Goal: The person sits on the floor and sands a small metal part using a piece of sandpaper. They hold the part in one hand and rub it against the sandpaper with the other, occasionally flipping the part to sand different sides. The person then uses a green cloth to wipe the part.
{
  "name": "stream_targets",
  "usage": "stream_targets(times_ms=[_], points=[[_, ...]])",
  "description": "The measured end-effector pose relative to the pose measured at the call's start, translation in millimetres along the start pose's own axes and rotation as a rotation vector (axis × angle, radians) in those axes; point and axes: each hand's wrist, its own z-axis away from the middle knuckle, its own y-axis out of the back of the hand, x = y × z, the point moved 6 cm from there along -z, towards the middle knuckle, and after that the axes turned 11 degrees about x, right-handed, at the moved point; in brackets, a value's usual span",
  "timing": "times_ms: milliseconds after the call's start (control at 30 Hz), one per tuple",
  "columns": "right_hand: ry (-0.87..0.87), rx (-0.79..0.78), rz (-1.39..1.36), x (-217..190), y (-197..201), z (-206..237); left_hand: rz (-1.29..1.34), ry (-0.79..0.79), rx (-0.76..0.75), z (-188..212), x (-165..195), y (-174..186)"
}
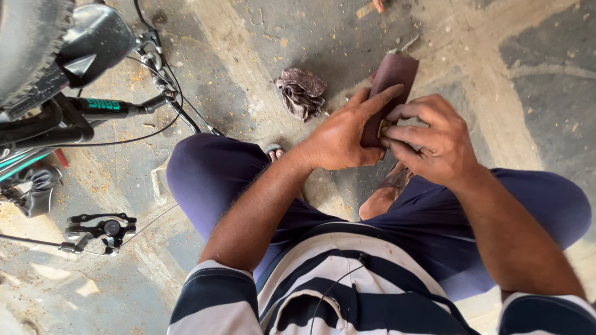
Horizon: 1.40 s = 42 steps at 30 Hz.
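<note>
Our hands meet over the lap, both closed on one thing: the left hand (338, 133) cups a strip of dark reddish-brown sandpaper (391, 87) from behind, forefinger stretched up along its face, while the right hand (431, 139) pinches a small yellowish piece (385, 127) against the lower part of the sheet with thumb and fingertips. What that piece is we cannot tell; it is mostly hidden by the fingers.

Far to the left of the left hand lies a bicycle frame (68, 118) with its cables, and nearer our knee a black derailleur (99, 228) on the concrete floor (236, 56), which is strewn with sawdust. Just up and left of the left hand sits a crumpled brownish rag (301, 92). Below both hands are our dark blue trousers (211, 174), and under the right hand a sandalled foot (385, 192) shows.

We judge the sandpaper light and limp: it stands upright only because the left hand backs it, and its free upper end would flop or crease if let go. Its grit face should grip well, so slipping is unlikely; the best hold is flat behind the lower half, where the palm supports the rubbing. The small piece looks hard and easy to drop, so it wants a firm fingertip pinch
</note>
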Motion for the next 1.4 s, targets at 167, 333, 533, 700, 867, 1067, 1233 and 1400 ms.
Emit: stream_targets(times_ms=[167, 333, 533, 700, 867, 1067, 1233, 1400], points=[[-0.023, 0.029, 0.010, -6, 3, -2, 0.079, -0.039, 0.035, 3, 6, 5], [-0.037, 0.042, 0.061, 2, 7, 0, 0.057, -0.007, 0.020, 6, 4, 3], [-0.043, 0.036, 0.036, 8, 3, 4, 0.042, 0.010, 0.015, 7, 0, 0], [-0.013, 0.043, 0.065, 8, 1, 1, 0.033, 0.012, 0.030, 3, -1, 1], [-0.035, 0.033, 0.027, 9, 0, 1, 0.027, -0.067, 0.060, 1, 0, 4], [0.006, 0.028, 0.037, 3, 0, -3, 0.015, -0.014, 0.027, 0, -3, 1], [-0.030, 0.011, 0.022, 4, 0, -3, 0.054, -0.021, 0.023, 1, -2, 3], [-0.025, 0.011, 0.029, 4, 3, -4, 0.075, 0.041, 0.007, 2, -2, 5]])
